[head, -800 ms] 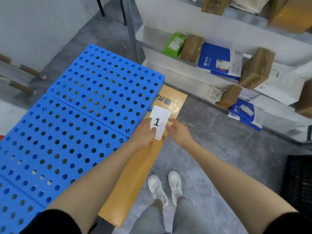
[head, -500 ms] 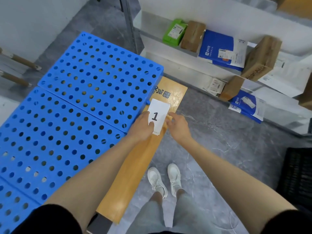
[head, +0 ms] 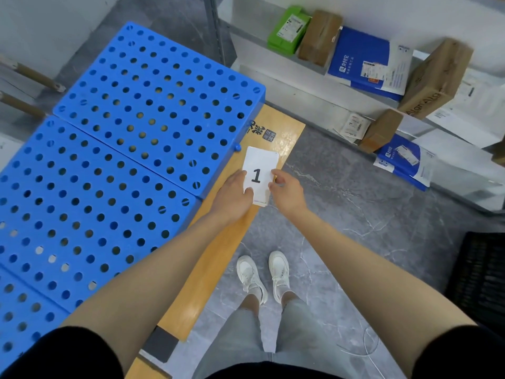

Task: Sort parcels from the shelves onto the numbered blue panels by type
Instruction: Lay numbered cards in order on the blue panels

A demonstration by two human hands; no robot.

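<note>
From the head view, we are holding a white card (head: 259, 170) marked "1" over the wooden board (head: 218, 258), just beside the blue panels (head: 136, 132). Our left hand (head: 232, 196) is pinching its left edge and our right hand (head: 288, 192) its right edge. Parcels (head: 363, 58) are lying on the shelves (head: 287, 80) ahead.

We hold white card (head: 259, 175) with big 1, left hand (head: 232, 198) and right hand (head: 287, 194) pinching its sides, over yellow board (head: 218, 255) beside blue panels (head: 153, 105) full of holes. On shelves (head: 300, 86) we see green box (head: 288, 30), brown box (head: 318, 36), blue envelope (head: 358, 58). Our white shoes (head: 250, 274) on grey floor (head: 355, 214).
</note>
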